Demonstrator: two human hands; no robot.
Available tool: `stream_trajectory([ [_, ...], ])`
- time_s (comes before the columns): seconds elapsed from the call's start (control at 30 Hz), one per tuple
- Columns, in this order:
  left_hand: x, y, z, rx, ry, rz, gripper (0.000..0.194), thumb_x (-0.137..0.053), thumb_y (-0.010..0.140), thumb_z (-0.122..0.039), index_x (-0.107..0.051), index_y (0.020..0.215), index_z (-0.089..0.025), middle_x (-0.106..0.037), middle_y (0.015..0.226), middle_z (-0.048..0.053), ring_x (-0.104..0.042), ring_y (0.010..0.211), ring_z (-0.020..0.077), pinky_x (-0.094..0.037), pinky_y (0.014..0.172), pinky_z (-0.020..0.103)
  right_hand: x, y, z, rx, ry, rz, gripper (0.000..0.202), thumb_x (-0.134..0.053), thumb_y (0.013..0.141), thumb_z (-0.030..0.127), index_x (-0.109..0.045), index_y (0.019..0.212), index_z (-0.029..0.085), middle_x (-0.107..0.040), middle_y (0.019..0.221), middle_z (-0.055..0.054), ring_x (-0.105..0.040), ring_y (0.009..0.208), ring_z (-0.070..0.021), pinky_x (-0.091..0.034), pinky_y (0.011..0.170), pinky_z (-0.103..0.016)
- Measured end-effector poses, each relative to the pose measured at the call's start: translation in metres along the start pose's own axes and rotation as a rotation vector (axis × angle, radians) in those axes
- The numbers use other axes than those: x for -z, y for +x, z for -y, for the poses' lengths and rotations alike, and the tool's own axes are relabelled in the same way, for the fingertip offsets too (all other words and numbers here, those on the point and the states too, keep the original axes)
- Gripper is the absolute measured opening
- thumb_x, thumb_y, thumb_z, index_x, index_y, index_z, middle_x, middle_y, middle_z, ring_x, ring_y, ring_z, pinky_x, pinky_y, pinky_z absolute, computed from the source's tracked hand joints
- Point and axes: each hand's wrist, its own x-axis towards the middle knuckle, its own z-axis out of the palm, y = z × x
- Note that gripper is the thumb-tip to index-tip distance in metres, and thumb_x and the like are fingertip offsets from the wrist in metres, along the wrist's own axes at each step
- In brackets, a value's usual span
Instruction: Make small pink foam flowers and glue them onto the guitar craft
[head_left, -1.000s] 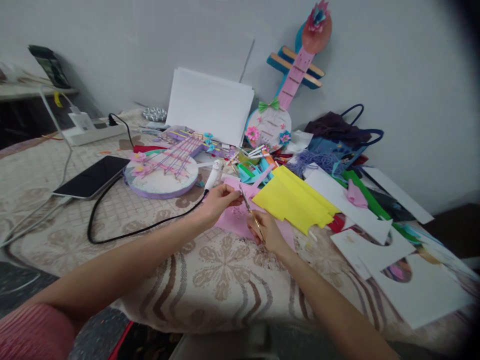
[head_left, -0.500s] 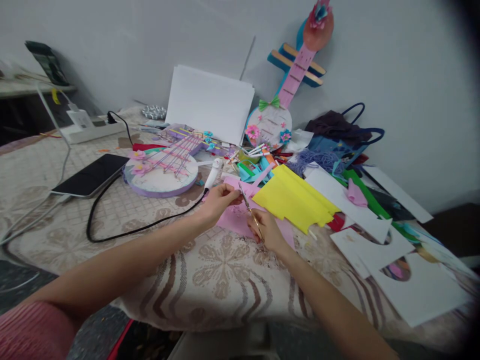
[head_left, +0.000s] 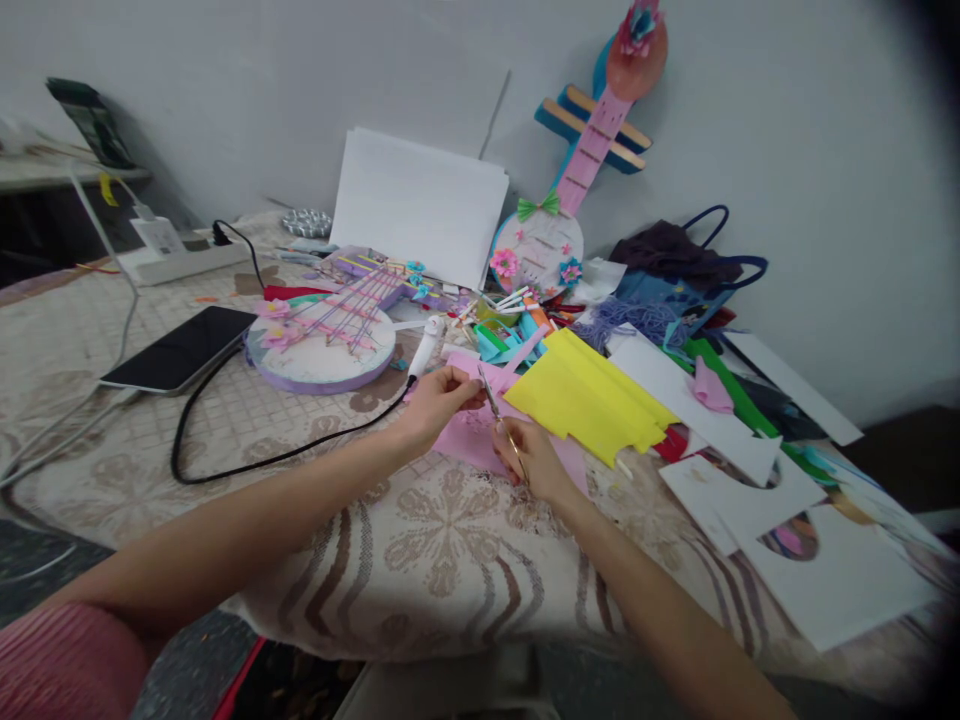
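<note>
Gold-handled scissors (head_left: 513, 446) are in my right hand (head_left: 531, 458), with the blades pointing up and left to the fingertips of my left hand (head_left: 444, 400). My left hand is pinched closed; whatever it holds at the blades is too small to make out. Under both hands lies a pink sheet (head_left: 469, 440) with small pink scraps on it. Yellow sheets (head_left: 592, 395) lie just right of the hands. A white glue gun (head_left: 427, 347) with a black cord rests behind my left hand.
A round stringed craft instrument (head_left: 322, 345) and a tablet (head_left: 180, 350) lie to the left. Another decorated instrument (head_left: 592, 150) leans on the wall. White cut boards (head_left: 832, 570) and a blue bag (head_left: 675, 290) are at the right.
</note>
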Motion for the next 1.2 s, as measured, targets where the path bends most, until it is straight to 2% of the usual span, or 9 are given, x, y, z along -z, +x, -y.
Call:
stream_trajectory([
  [0.4,0.001,0.002,0.002,-0.012,0.005,0.01,0.012,-0.062,0.074,-0.016,-0.051,0.071,-0.013,-0.06,0.066,0.0,-0.059,0.063,0.0083,-0.048,0.071,0.026,0.0,0.002,-0.005,-0.017,-0.015,-0.005,0.044,-0.041,0.085,0.053,-0.038,0.057,0.02,-0.037,0.039,0.007,-0.033,0.032,-0.0079,-0.026,0.036,-0.022],
  [0.87,0.002,0.002,0.002,-0.011,0.007,0.002,0.012,-0.062,0.074,-0.016,-0.051,0.069,-0.013,-0.06,0.065,0.0,-0.059,0.061,0.0081,-0.049,0.071,0.026,0.001,0.0,0.0,-0.02,0.019,0.0,0.041,-0.043,0.085,0.049,-0.039,0.055,0.02,-0.037,0.038,0.007,-0.034,0.03,-0.0079,-0.027,0.034,-0.021],
  [1.2,0.006,0.005,-0.002,0.027,-0.002,0.081,0.015,-0.065,0.073,-0.018,-0.051,0.069,-0.012,-0.061,0.067,0.0,-0.061,0.063,0.0087,-0.049,0.073,0.027,0.007,-0.003,0.006,-0.047,0.034,0.029,0.042,-0.045,0.083,0.049,-0.037,0.054,0.02,-0.035,0.039,0.007,-0.035,0.031,-0.0078,-0.028,0.034,-0.021],
])
